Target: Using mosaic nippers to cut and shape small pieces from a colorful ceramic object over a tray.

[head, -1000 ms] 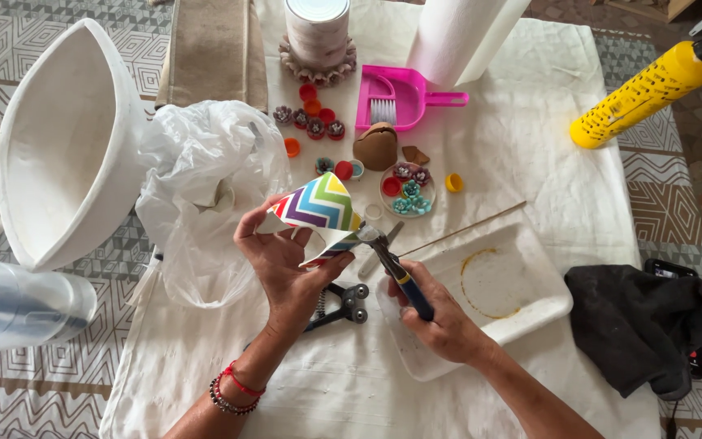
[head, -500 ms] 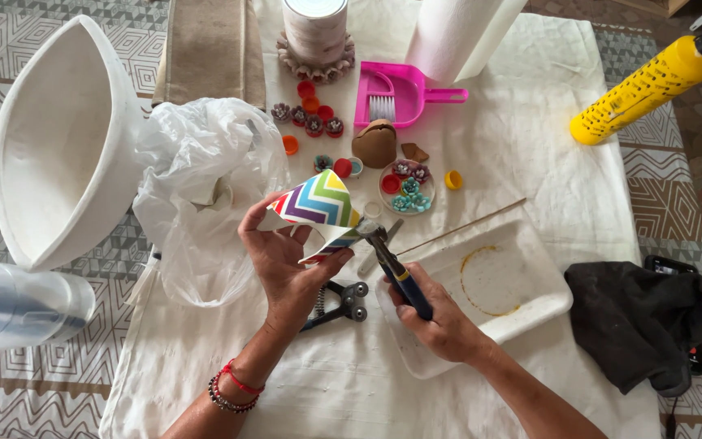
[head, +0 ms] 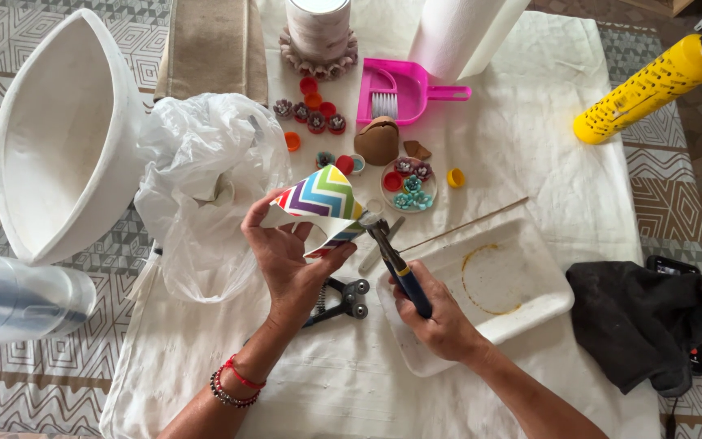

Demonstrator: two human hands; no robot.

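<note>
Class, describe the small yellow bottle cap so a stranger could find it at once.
Start at the pink dustpan at the top of the white cloth. Below it sits a small round dish of tiny succulents. The yellow bottle cap lies just right of it, the only yellow cap.

Left hand (head: 290,256) raised, fingers curled; right hand (head: 436,317) fisted, both forearms angled inward.

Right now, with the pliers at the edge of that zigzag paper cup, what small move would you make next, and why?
Probably squeeze the pliers gently while keeping the cup steady. The left hand grips the striped cup tilted on its side, and the right hand holds the blue-handled pliers with the tips right at the cup's rim, seemingly nipping a small clear piece there. The tool looks placed already.
</note>
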